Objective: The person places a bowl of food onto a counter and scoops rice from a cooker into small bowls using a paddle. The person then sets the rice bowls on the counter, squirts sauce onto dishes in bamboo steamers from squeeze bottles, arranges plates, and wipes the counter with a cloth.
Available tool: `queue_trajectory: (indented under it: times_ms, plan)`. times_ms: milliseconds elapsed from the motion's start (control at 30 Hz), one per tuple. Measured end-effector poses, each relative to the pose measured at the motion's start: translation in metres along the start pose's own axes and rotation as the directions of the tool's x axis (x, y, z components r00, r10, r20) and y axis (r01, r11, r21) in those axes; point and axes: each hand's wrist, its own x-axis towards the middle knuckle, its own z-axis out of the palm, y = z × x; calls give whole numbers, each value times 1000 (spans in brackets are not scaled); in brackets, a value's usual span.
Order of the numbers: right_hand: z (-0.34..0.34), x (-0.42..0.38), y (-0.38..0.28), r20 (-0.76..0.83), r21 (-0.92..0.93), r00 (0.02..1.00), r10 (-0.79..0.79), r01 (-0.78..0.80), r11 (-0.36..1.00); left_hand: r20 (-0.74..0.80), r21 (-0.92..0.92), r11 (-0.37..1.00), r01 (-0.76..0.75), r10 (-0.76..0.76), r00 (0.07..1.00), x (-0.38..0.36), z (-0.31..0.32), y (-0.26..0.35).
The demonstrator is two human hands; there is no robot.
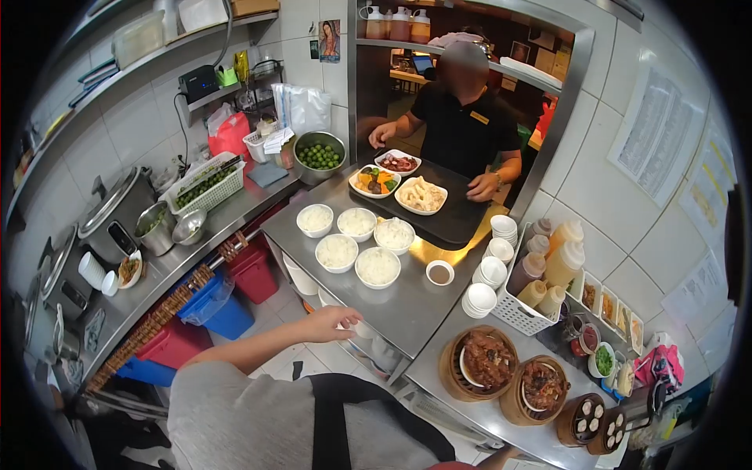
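Note:
My left hand [335, 323] hangs just off the front edge of the steel counter [305, 251], empty, with its fingers loosely bent and apart. Closest to it on that counter stand several white bowls of rice [378, 267]. A small white cup of brown sauce [439, 272] sits to their right. Of my right arm [501, 457] only a small part shows at the bottom edge; that hand is out of sight. Behind the rice, a black tray [450, 227] carries dishes of mixed vegetables [374, 181], pale fried pieces [421, 195] and reddish meat [398, 162].
Across the pass-through, a person in black [470, 117] has both hands beside the tray. Bamboo steamers [450, 376] line the right counter, near stacked white cups [478, 299] and a sauce-bottle basket [525, 313]. Cookers [117, 211] and a bowl of green limes [319, 155] stand left.

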Motion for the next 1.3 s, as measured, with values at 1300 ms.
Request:
queue_trajectory:
  times_ms: [1300]
  plan:
    - [84, -427, -191, -132, -176, 988, -75, 52, 983, 799, -537, 726, 429, 275, 534, 31, 92, 63]
